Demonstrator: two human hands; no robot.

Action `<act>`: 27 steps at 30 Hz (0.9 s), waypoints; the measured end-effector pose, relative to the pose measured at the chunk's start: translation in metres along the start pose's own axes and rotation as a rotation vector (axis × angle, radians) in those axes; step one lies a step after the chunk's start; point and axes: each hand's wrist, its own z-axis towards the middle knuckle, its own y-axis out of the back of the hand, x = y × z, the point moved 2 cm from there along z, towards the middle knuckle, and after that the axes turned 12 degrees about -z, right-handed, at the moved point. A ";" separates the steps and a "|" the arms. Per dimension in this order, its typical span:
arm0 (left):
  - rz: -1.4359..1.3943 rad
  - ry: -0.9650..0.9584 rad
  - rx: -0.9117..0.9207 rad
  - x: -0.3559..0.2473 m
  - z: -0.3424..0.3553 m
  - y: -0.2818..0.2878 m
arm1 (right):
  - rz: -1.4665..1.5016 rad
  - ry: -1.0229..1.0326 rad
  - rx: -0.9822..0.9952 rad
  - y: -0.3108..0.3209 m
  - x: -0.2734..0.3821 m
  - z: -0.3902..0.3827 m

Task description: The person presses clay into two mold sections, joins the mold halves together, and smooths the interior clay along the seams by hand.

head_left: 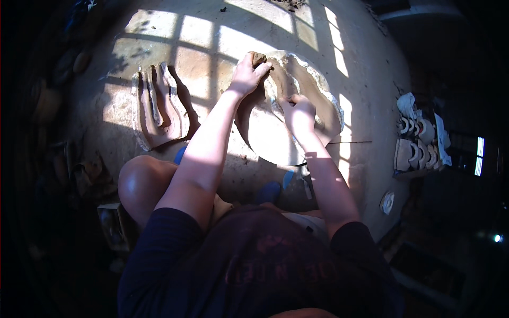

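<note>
A large rounded mould-like piece (330, 119) lies on the floor in front of me, with pale crusted edges and brown clay in its curved channel. My left hand (248, 78) is at its far left edge, fingers closed round a brown lump of clay (258, 57). My right hand (300, 114) reaches over the middle of the piece. Its fingers are pinched together against the pale inner ridge, and what they hold is mostly hidden. To the left lies a smaller mould-like piece (175, 123) with wavy grooves, apart from both hands.
Window light falls in bright panes across the floor (197, 32). On the right, several pale curved pieces (419, 151) are stacked, and a small white round object (387, 202) lies nearer. A blue flat scrap (288, 179) and a blue shoe (269, 192) are close to me. A box (113, 227) stands by my left knee.
</note>
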 end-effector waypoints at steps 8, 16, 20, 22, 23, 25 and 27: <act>0.132 -0.071 -0.007 -0.012 0.006 0.001 | -0.231 0.184 0.025 0.027 -0.032 -0.024; -0.206 -0.073 0.335 -0.094 0.008 -0.036 | 0.039 0.288 -0.250 0.089 0.008 0.009; -0.349 0.246 0.581 -0.111 -0.024 -0.054 | -0.218 0.533 -0.196 0.092 0.012 0.018; -0.408 0.401 0.606 -0.123 -0.028 -0.063 | -0.383 0.568 -0.057 0.082 -0.011 0.027; -0.350 0.437 0.599 -0.117 -0.029 -0.048 | -0.529 0.729 -0.080 0.084 0.003 0.019; -0.264 0.410 0.666 -0.118 -0.026 -0.051 | -0.522 0.728 -0.115 0.090 -0.004 0.012; -0.253 0.370 0.680 -0.113 -0.022 -0.048 | -0.042 0.366 -0.141 0.097 0.009 0.009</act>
